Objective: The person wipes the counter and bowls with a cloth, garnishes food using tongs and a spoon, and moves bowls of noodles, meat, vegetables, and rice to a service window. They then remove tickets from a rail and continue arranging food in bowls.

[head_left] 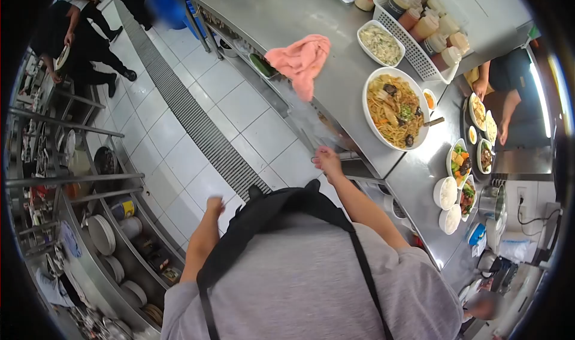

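Blurred by motion, my left hand [215, 206] hangs over the tiled floor, and what its fingers do is unclear. My right hand [326, 159] is beside the edge of the steel counter [353, 115], its fingers closed around something thin that I cannot make out. A pink cloth [303, 61] lies at the counter's edge, beyond my right hand. Farther right on the counter stand a large white bowl of noodles [392, 109] with a utensil handle over its rim, and a white dish of pale salad [381, 44].
A basket of sauce bottles [413, 40] stands at the back. Rice bowls [445, 193] and several dishes are at the right, where another person's hand [480, 88] reaches in. Shelves of plates [101, 235] flank the left. A drain grate [179, 103] crosses the floor. Other people stand upper left.
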A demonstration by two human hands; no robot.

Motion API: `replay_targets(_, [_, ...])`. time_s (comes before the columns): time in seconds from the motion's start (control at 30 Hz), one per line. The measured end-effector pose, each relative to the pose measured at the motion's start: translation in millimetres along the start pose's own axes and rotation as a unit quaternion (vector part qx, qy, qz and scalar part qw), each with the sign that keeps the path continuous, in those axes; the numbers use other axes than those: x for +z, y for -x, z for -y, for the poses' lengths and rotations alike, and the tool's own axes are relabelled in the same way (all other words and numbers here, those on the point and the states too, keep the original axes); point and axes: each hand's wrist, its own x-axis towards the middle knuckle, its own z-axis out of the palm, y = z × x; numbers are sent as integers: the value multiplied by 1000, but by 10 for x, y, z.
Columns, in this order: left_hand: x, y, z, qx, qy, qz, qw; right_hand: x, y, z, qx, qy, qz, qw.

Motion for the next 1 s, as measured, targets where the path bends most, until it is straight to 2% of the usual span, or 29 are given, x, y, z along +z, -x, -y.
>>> replay_targets(0.03, [-436,665,-147,-153,272,-18,950,38,-140,-49,-8,-89,-34,995])
replay_targets(0.07, [-715,934,10,-35,72,-27,996,75,-254,-54,-13,-179,-67,981])
replay_targets(0.1, [-886,1247,52,-8,38,-121,992,106,-350,32,-16,-165,-103,981])
replay_targets(0.17, [-1097,1336,453,5,56,-97,994,163,-512,193,-13,-180,-152,972])
replay_targets(0.23, [-1055,1433,1402,-110,211,-83,968,223,-680,270,-13,-215,-175,961])
replay_targets(0.27, [-1131,1261,1563,-164,281,-75,943,235,-797,221,17,-232,-160,959])
replay_targets(0.33, [-1135,935,1624,-119,254,-75,957,284,-734,151,43,-259,-159,952])
replay_targets(0.43, [-1071,558,1543,-6,214,-97,972,459,-484,142,45,-333,-229,914])
replay_targets(0.5, [-1081,433,1302,39,201,-105,973,472,-350,90,-41,-409,-415,812])
replay_targets(0.63, [-1392,507,-18,99,151,-31,983,72,-435,-115,-47,-487,-438,754])
replay_targets(0.7, [-1516,514,-340,122,114,3,986,-52,-381,-43,-54,-539,-322,776])
replay_targets(0.73, [-1583,521,-463,136,82,5,987,-71,-353,-2,-61,-545,-326,770])
replay_targets(0.8, [-1658,423,-576,187,21,-9,982,-12,-259,169,-94,-702,-252,659])
replay_targets(0.9, [-1725,372,-638,191,-4,-12,982,-88,-337,162,-125,-740,-216,625])
replay_targets(0.93, [-1734,403,-664,182,-20,-13,983,-127,-348,147,-170,-725,-204,636])
replay_targets(0.97, [-1771,521,-777,173,-2,-35,984,-220,-509,-13,-178,-697,-207,663])
replay_targets(1.0, [-1835,715,-951,190,-47,-30,980,-305,-703,-221,-185,-670,-207,688])
